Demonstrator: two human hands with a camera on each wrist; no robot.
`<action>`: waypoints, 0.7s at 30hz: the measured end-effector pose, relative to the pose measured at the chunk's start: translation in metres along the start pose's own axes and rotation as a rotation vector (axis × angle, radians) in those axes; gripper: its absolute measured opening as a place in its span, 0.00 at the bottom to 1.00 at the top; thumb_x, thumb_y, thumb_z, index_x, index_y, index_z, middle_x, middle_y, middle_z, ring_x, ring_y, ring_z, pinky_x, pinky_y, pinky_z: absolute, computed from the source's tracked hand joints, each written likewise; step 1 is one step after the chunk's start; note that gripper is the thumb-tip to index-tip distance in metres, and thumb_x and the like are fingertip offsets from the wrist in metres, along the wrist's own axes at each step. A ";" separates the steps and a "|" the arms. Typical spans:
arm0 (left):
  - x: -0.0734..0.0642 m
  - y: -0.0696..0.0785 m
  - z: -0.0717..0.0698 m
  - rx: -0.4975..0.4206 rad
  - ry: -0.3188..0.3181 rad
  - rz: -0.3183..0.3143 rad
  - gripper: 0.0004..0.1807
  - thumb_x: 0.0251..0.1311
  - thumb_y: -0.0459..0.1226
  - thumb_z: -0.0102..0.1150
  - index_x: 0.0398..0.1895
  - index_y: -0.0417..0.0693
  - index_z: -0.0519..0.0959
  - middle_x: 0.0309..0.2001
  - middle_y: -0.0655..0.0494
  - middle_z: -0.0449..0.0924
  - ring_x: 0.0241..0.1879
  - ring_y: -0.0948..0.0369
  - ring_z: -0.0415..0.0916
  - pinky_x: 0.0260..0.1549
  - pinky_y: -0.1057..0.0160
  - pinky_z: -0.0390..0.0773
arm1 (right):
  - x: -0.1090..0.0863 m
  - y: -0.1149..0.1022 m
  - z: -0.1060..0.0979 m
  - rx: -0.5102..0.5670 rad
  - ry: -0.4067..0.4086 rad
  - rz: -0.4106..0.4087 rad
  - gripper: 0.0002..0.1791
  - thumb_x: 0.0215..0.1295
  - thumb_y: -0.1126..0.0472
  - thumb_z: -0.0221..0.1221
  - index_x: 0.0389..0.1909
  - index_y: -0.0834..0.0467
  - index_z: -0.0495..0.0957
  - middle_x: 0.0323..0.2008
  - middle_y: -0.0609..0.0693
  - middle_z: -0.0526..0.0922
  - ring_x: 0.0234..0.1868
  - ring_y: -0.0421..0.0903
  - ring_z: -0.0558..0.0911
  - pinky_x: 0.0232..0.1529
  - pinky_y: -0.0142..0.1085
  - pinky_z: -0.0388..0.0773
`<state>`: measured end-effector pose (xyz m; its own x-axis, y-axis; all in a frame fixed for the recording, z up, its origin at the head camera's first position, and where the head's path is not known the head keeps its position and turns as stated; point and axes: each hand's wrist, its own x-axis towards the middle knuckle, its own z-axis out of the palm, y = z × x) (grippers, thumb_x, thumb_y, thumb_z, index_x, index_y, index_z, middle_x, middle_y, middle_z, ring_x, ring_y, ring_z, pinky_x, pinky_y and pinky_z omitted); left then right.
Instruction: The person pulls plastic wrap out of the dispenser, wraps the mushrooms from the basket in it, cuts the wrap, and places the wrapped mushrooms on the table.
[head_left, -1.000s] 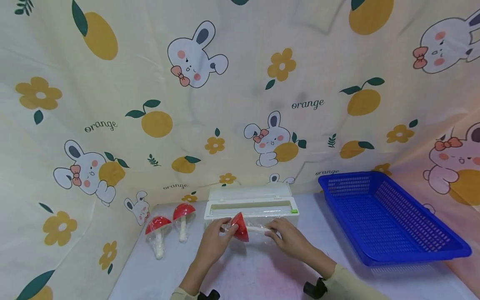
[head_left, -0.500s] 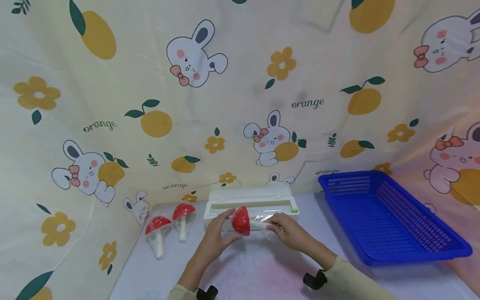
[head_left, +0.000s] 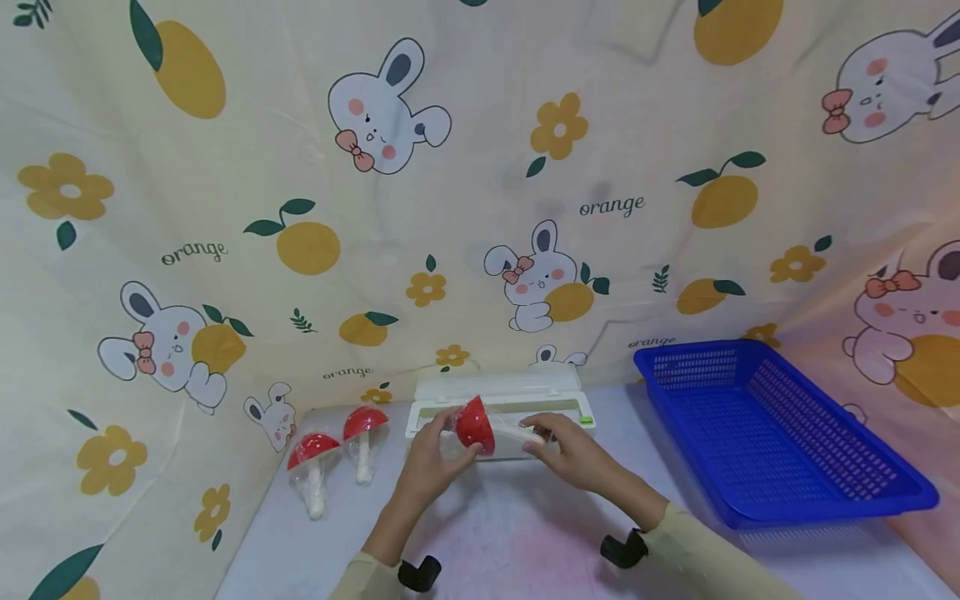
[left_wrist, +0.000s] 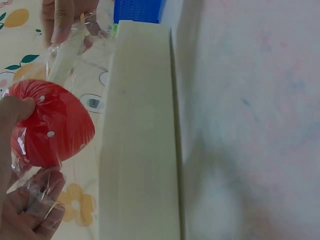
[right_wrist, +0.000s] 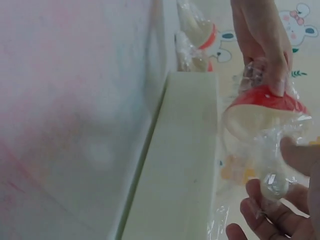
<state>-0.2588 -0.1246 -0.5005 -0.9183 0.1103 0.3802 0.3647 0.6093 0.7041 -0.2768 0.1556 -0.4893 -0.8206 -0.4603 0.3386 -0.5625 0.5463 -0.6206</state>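
A toy mushroom with a red, white-dotted cap (head_left: 474, 427) and a pale stem is held sideways above the table, wrapped in clear plastic film. My left hand (head_left: 429, 468) grips the cap; in the left wrist view its thumb presses the red surface (left_wrist: 55, 125) and fingers lie below, behind film. On the stem side, my right hand (head_left: 576, 457) pinches the film-covered stem end, the fingers curling around its rounded tip (right_wrist: 275, 186) in the right wrist view. Just behind the mushroom stands a long white box (head_left: 517, 451) with its lid (head_left: 498, 384) raised.
Two more red-capped mushrooms (head_left: 313, 450) (head_left: 365, 421), wrapped in film, lie on the white table (head_left: 517, 533) to the left. A blue plastic basket (head_left: 787, 442) sits at the right. Behind everything hangs a patterned cloth (head_left: 450, 208) with rabbits and oranges.
The mushroom has risen slightly and tilted, cap end higher. My left thumb, away from the cap half a second ago, is back on it. My right hand stays at the stem end.
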 end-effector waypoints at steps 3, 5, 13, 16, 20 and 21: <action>0.003 0.005 -0.003 -0.019 0.021 -0.020 0.40 0.62 0.52 0.78 0.75 0.51 0.73 0.67 0.52 0.81 0.67 0.49 0.77 0.65 0.37 0.78 | 0.002 -0.005 -0.001 -0.005 0.032 0.015 0.29 0.67 0.52 0.75 0.66 0.55 0.79 0.47 0.45 0.82 0.46 0.42 0.79 0.48 0.39 0.83; 0.005 0.008 -0.005 -0.030 0.034 -0.022 0.41 0.62 0.52 0.78 0.76 0.51 0.73 0.68 0.52 0.81 0.68 0.48 0.77 0.66 0.37 0.77 | 0.004 -0.007 -0.001 -0.030 0.077 -0.006 0.29 0.64 0.55 0.77 0.63 0.54 0.78 0.46 0.44 0.82 0.46 0.43 0.80 0.48 0.40 0.84; 0.014 0.016 -0.011 -0.070 0.075 -0.023 0.40 0.62 0.50 0.78 0.75 0.51 0.74 0.69 0.54 0.81 0.69 0.49 0.77 0.67 0.36 0.76 | 0.010 -0.014 -0.011 -0.126 0.270 -0.122 0.19 0.62 0.64 0.78 0.52 0.58 0.85 0.42 0.46 0.86 0.43 0.43 0.81 0.45 0.45 0.86; 0.017 0.020 -0.013 -0.066 0.099 -0.014 0.40 0.61 0.49 0.79 0.75 0.50 0.74 0.69 0.53 0.81 0.70 0.49 0.76 0.66 0.39 0.77 | 0.012 -0.015 -0.014 -0.115 0.305 -0.134 0.18 0.62 0.64 0.78 0.52 0.58 0.86 0.42 0.47 0.86 0.42 0.44 0.81 0.44 0.47 0.86; 0.020 0.025 -0.014 -0.069 0.120 0.006 0.39 0.62 0.48 0.79 0.74 0.49 0.75 0.69 0.53 0.81 0.69 0.50 0.77 0.66 0.41 0.78 | 0.015 -0.017 -0.017 -0.116 0.343 -0.155 0.18 0.62 0.64 0.78 0.52 0.58 0.87 0.43 0.48 0.88 0.43 0.44 0.82 0.44 0.45 0.86; 0.021 0.026 -0.015 -0.069 0.123 0.009 0.39 0.62 0.48 0.79 0.74 0.49 0.75 0.69 0.52 0.82 0.69 0.50 0.78 0.66 0.41 0.78 | 0.015 -0.017 -0.017 -0.118 0.350 -0.155 0.19 0.61 0.63 0.78 0.52 0.57 0.87 0.43 0.48 0.88 0.43 0.44 0.82 0.44 0.44 0.86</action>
<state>-0.2658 -0.1181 -0.4653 -0.8907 0.0159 0.4543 0.3865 0.5525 0.7385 -0.2815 0.1516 -0.4615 -0.6983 -0.2889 0.6550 -0.6735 0.5750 -0.4645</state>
